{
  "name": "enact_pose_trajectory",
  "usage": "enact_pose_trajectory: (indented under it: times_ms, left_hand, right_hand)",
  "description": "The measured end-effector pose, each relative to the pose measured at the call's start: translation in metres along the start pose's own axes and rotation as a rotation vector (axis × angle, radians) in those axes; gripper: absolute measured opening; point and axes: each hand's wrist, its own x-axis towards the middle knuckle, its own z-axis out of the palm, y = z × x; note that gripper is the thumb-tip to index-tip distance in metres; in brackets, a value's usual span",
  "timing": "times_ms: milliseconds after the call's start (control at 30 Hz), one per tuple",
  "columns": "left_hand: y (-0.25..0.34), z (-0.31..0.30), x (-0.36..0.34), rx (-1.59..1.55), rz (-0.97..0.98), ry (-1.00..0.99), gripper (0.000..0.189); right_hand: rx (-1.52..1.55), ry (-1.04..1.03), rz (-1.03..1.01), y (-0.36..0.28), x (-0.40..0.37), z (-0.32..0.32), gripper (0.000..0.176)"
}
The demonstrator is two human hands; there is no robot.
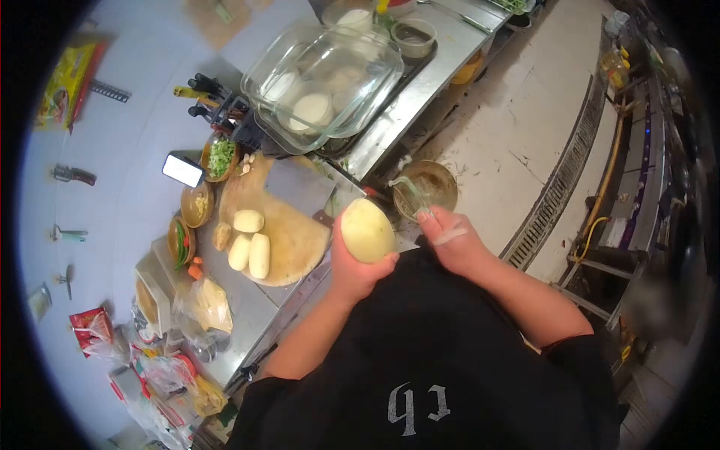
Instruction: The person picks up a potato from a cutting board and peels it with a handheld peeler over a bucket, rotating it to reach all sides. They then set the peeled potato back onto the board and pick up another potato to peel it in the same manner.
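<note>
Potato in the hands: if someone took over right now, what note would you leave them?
Left hand grips a potato, visible side peeled.
Right hand holds a peeler just beside it, over a round bowl lower down.
Done: three peeled potatoes lie on the cutting board.
Left: check the held potato's hidden side; whether unpeeled ones wait cannot be seen.

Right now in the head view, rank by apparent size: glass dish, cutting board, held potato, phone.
1. glass dish
2. cutting board
3. potato, though nearness to the camera enlarges it
4. phone
</note>
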Motion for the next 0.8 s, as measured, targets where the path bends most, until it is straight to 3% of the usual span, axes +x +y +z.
enact_pose_trajectory:
  times_ms: [100, 333, 433, 567, 667, 800]
  left_hand:
    - [0.002, 0.002, 0.0, -0.075, -0.024, -0.003, 0.094]
    - [0.013, 0.016, 0.0, -0.054, -0.027, -0.005, 0.091]
    - [0.013, 0.017, -0.002, -0.009, 0.01, 0.024, 0.094]
    - [0.009, 0.016, -0.005, -0.042, 0.063, -0.003, 0.095]
    - [0.008, 0.012, 0.0, -0.071, -0.069, 0.005, 0.099]
    - [0.007, 0.013, 0.004, -0.218, -0.081, -0.074, 0.1]
  right_hand:
    - [0.006, 0.005, -0.077, -0.016, -0.006, -0.001, 0.036]
    - [0.043, -0.199, -0.175, -0.017, -0.013, 0.008, 0.03]
    - [-0.057, -0.16, -0.196, -0.014, -0.01, 0.007, 0.034]
    - [-0.116, -0.065, -0.039, 0.01, 0.0, 0.007, 0.038]
    - [0.018, 0.055, -0.057, -0.009, -0.004, 0.001, 0.037]
    - [0.022, -0.12, -0.153, -0.015, -0.01, 0.005, 0.035]
